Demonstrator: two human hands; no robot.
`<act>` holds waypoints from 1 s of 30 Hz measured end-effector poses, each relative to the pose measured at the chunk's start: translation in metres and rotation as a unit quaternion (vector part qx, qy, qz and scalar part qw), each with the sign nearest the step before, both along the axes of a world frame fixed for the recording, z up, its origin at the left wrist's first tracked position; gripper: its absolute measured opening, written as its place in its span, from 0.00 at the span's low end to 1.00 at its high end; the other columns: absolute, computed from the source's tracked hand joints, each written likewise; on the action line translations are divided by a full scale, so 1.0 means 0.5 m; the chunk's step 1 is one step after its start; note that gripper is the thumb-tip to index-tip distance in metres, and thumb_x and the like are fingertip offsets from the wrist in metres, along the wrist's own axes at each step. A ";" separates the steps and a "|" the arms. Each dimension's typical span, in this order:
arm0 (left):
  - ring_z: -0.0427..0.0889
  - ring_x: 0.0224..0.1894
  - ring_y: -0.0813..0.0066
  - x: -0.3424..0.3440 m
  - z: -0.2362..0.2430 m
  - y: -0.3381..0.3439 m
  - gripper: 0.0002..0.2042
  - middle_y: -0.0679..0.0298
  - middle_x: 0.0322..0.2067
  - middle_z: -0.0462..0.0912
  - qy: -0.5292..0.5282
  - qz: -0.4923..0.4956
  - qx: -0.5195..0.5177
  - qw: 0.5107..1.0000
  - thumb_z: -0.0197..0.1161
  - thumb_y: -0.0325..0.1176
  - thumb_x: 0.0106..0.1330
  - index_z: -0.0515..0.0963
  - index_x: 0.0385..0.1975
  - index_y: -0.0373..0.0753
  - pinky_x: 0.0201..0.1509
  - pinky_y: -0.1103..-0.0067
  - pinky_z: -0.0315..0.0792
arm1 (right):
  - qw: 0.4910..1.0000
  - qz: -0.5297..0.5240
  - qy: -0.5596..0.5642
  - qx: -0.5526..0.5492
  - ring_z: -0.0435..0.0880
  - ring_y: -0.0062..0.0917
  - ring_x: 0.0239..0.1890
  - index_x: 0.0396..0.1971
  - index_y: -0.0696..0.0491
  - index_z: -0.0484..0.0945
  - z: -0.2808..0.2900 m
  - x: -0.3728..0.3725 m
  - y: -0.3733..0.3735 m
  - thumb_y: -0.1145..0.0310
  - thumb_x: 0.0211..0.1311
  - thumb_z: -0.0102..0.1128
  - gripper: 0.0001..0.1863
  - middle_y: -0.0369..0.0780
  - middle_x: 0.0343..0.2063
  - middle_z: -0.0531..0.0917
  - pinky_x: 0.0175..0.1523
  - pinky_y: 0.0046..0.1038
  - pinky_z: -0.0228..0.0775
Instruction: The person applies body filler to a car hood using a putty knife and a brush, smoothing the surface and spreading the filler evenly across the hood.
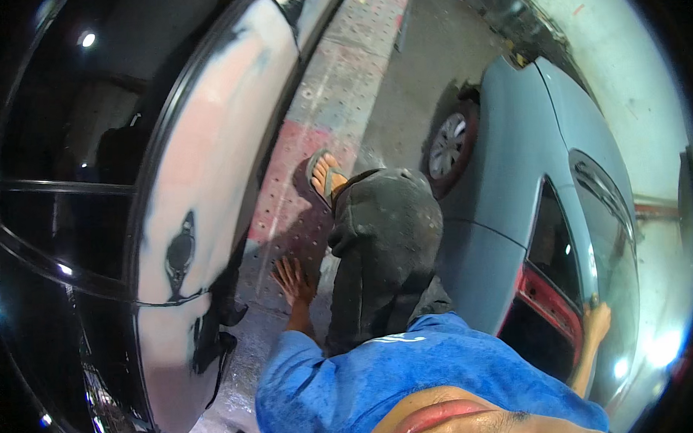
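Note:
My left hand (291, 281) is open, its fingers spread over the perforated, paint-stained platform (284, 180); I cannot tell whether the palm presses on it. To its left stands a car with a sanded side panel (206, 137) in patchy pink and white and a dark handle recess (181, 253). On the right, my right hand (597, 322) is closed at the roof edge of a grey-blue car (504, 142). A small brownish end (594, 301) shows above its fingers; what it belongs to is not clear.
My sandalled foot (328, 175) rests on the platform, beside my bent leg in dark trousers (389, 238). The grey-blue car's wheel (447, 144) and red-edged window opening (548, 293) are close on the right. A pale wall (632, 77) rises beyond that car.

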State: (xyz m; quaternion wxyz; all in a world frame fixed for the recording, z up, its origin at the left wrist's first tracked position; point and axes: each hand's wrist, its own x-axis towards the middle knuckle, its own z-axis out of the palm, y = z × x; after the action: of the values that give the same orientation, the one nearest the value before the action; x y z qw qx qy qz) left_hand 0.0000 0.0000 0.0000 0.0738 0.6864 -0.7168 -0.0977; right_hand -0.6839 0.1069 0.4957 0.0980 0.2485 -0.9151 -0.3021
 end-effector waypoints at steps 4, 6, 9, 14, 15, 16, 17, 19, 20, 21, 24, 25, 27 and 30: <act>0.45 0.74 0.41 -0.014 0.036 -0.012 0.32 0.47 0.71 0.51 -0.083 -0.002 0.038 0.996 0.55 0.43 0.66 0.57 0.70 0.43 0.72 0.40 0.39 | 0.998 0.034 0.006 -0.046 0.80 0.50 0.45 0.40 0.59 0.76 -0.024 -0.045 0.042 0.56 0.52 0.71 0.24 0.53 0.39 0.81 0.49 0.46 0.72; 0.45 0.74 0.41 -0.007 0.069 -0.029 0.29 0.48 0.71 0.52 -0.021 0.005 0.116 0.993 0.53 0.42 0.68 0.59 0.69 0.42 0.72 0.40 0.38 | 0.999 0.017 -0.021 -0.042 0.79 0.50 0.46 0.43 0.60 0.75 -0.034 -0.057 0.036 0.57 0.52 0.71 0.26 0.53 0.40 0.80 0.51 0.45 0.71; 0.50 0.72 0.39 -0.025 0.129 -0.041 0.25 0.49 0.69 0.59 0.045 0.064 0.181 0.980 0.55 0.37 0.68 0.65 0.65 0.39 0.73 0.44 0.43 | 0.999 -0.027 -0.015 -0.008 0.78 0.49 0.49 0.49 0.61 0.75 -0.035 -0.062 0.041 0.59 0.55 0.68 0.27 0.54 0.44 0.80 0.54 0.44 0.71; 0.50 0.73 0.40 -0.019 0.142 -0.161 0.25 0.47 0.69 0.58 0.066 0.135 0.212 0.966 0.55 0.35 0.68 0.64 0.65 0.38 0.73 0.47 0.43 | 0.998 -0.030 -0.046 -0.015 0.78 0.49 0.49 0.49 0.62 0.75 -0.108 -0.075 -0.093 0.59 0.56 0.67 0.26 0.54 0.45 0.79 0.54 0.44 0.71; 0.50 0.73 0.40 -0.017 0.140 -0.189 0.26 0.47 0.69 0.58 0.067 0.149 0.209 0.964 0.54 0.35 0.68 0.64 0.65 0.38 0.73 0.48 0.44 | 0.998 -0.028 -0.055 -0.023 0.78 0.49 0.50 0.50 0.62 0.75 -0.126 -0.068 -0.126 0.59 0.57 0.66 0.26 0.54 0.45 0.79 0.54 0.44 0.71; 0.50 0.73 0.40 -0.013 0.137 -0.211 0.26 0.47 0.69 0.58 0.067 0.154 0.203 0.965 0.54 0.35 0.68 0.63 0.66 0.37 0.74 0.49 0.44 | 0.998 -0.028 -0.056 -0.025 0.78 0.49 0.50 0.50 0.62 0.75 -0.129 -0.065 -0.160 0.59 0.57 0.66 0.26 0.54 0.45 0.79 0.54 0.44 0.71; 0.50 0.73 0.40 -0.006 0.139 -0.230 0.26 0.47 0.69 0.58 0.070 0.162 0.201 0.964 0.54 0.35 0.68 0.63 0.66 0.37 0.74 0.49 0.44 | 0.997 -0.028 -0.066 -0.031 0.78 0.49 0.50 0.50 0.62 0.75 -0.135 -0.058 -0.183 0.59 0.57 0.66 0.26 0.54 0.45 0.79 0.54 0.44 0.71; 0.50 0.73 0.41 0.001 0.161 -0.279 0.26 0.46 0.69 0.57 0.076 0.177 0.179 0.965 0.54 0.34 0.68 0.63 0.66 0.36 0.74 0.50 0.44 | 0.994 -0.020 -0.095 -0.043 0.78 0.49 0.50 0.50 0.62 0.75 -0.164 -0.046 -0.250 0.59 0.58 0.65 0.26 0.54 0.46 0.79 0.55 0.44 0.71; 0.50 0.73 0.41 0.001 0.189 -0.308 0.26 0.46 0.69 0.57 0.078 0.189 0.162 0.965 0.54 0.34 0.68 0.63 0.66 0.36 0.74 0.51 0.44 | 0.992 -0.015 -0.115 -0.053 0.78 0.49 0.50 0.50 0.62 0.75 -0.187 -0.046 -0.288 0.59 0.58 0.65 0.26 0.55 0.46 0.79 0.55 0.43 0.71; 0.50 0.73 0.41 -0.003 0.222 -0.338 0.27 0.45 0.69 0.57 0.086 0.202 0.138 0.966 0.54 0.34 0.68 0.62 0.66 0.36 0.74 0.51 0.44 | 0.989 -0.012 -0.131 -0.062 0.78 0.50 0.50 0.50 0.62 0.75 -0.212 -0.039 -0.323 0.59 0.58 0.65 0.26 0.55 0.46 0.79 0.55 0.43 0.70; 0.50 0.73 0.41 -0.009 0.362 -0.484 0.27 0.45 0.70 0.56 0.104 0.209 0.020 0.972 0.54 0.33 0.68 0.62 0.67 0.35 0.74 0.53 0.44 | 0.981 -0.001 -0.176 -0.078 0.77 0.50 0.51 0.50 0.62 0.75 -0.244 -0.024 -0.436 0.58 0.59 0.64 0.26 0.55 0.47 0.79 0.55 0.43 0.70; 0.50 0.73 0.41 -0.003 0.423 -0.565 0.27 0.44 0.70 0.56 0.103 0.188 -0.042 0.976 0.54 0.33 0.68 0.62 0.67 0.35 0.75 0.54 0.44 | 0.979 0.000 -0.190 -0.078 0.77 0.50 0.51 0.50 0.62 0.75 -0.249 -0.019 -0.471 0.58 0.59 0.63 0.26 0.55 0.47 0.79 0.55 0.43 0.70; 0.50 0.73 0.42 0.030 0.551 -0.764 0.27 0.44 0.70 0.56 0.082 0.123 -0.178 0.973 0.54 0.32 0.68 0.61 0.67 0.34 0.75 0.55 0.44 | 0.977 0.021 -0.203 -0.065 0.77 0.50 0.51 0.50 0.63 0.75 -0.239 -0.032 -0.554 0.58 0.60 0.63 0.25 0.55 0.48 0.79 0.55 0.43 0.70; 0.55 0.72 0.41 0.120 0.805 -1.160 0.22 0.47 0.66 0.64 0.008 0.021 -0.346 0.938 0.55 0.27 0.67 0.67 0.62 0.33 0.73 0.53 0.49 | 0.972 0.048 -0.228 -0.038 0.77 0.50 0.51 0.51 0.63 0.75 -0.228 -0.024 -0.669 0.58 0.61 0.62 0.25 0.55 0.48 0.79 0.56 0.43 0.70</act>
State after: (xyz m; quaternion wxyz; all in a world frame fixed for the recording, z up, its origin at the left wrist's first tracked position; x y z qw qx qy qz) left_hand 0.0602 -0.5799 0.4026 0.3142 0.6326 -0.6912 0.1526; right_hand -0.6961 -0.2274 0.3818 -0.0900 0.3504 -0.9111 -0.1974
